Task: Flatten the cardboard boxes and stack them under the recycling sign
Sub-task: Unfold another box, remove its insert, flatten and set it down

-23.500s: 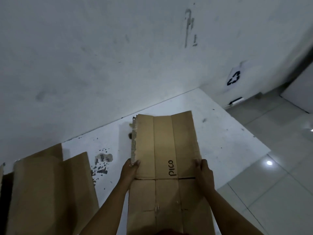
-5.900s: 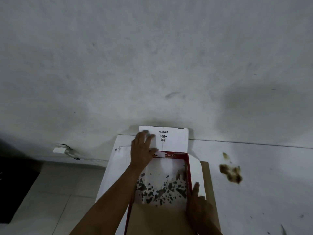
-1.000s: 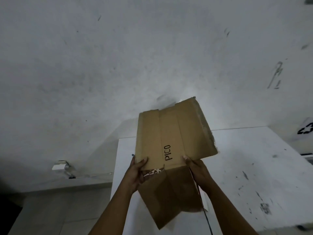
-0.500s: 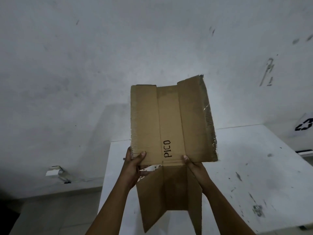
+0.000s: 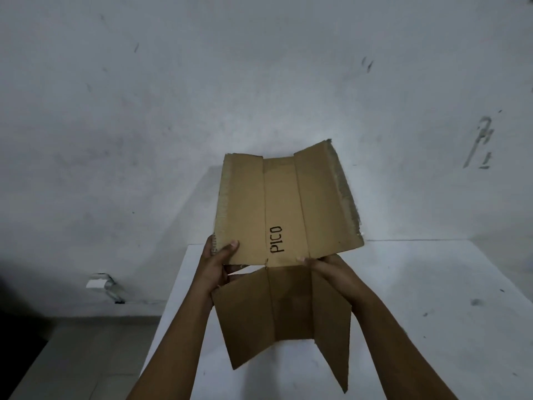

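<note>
I hold a brown cardboard box (image 5: 284,209), opened out and marked "PICO", in the air above the white table (image 5: 432,313). Its upper panel tilts away from me and its lower flaps hang down loosely. My left hand (image 5: 217,262) grips the left edge at the middle fold, thumb on the front face. My right hand (image 5: 326,267) holds the right side at the same fold, thumb on top. The recycling sign is out of view.
A scuffed white wall (image 5: 259,82) rises behind the table. A small white fitting (image 5: 96,284) sits low on the wall at left. Tiled floor (image 5: 86,356) lies left of the table, with a dark shape at the far left edge.
The view has swung left, so the recycling sign has left the frame. The box has come a little lower and its upper panel tilts further back. Both hands keep their hold.
</note>
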